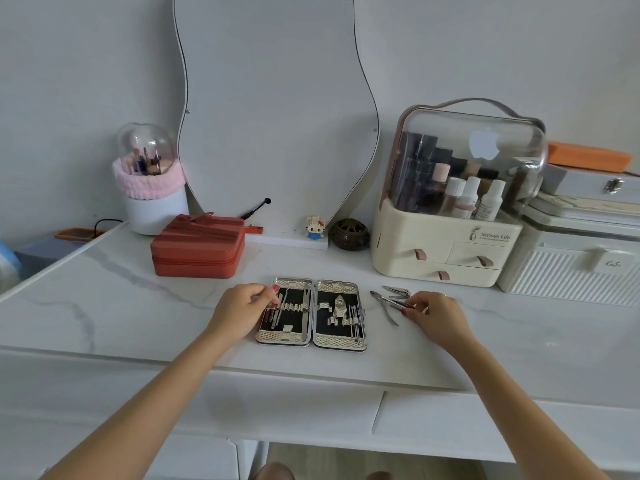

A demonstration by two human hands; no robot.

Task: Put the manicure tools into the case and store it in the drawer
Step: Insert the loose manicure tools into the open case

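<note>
A silver manicure case (311, 341) lies open flat on the white marble table, black inside, with several slim tools tucked in its loops. My left hand (239, 311) rests on the case's left edge, fingertips pinching a slim tool in the left half. To the right of the case lie loose tools on the table: cuticle nippers (383, 304) and a nail clipper (398, 291). My right hand (434, 315) is over them, fingertips closed on a thin metal tool. Two closed drawer fronts (450, 420) run under the table's front edge.
A red zipped box (198, 247) stands behind the case on the left. A cream cosmetics organiser (446, 244) with small drawers stands to the right, white storage boxes (575, 265) beside it. A wavy mirror (277, 116), brush holder (152, 202) and small ornaments line the wall.
</note>
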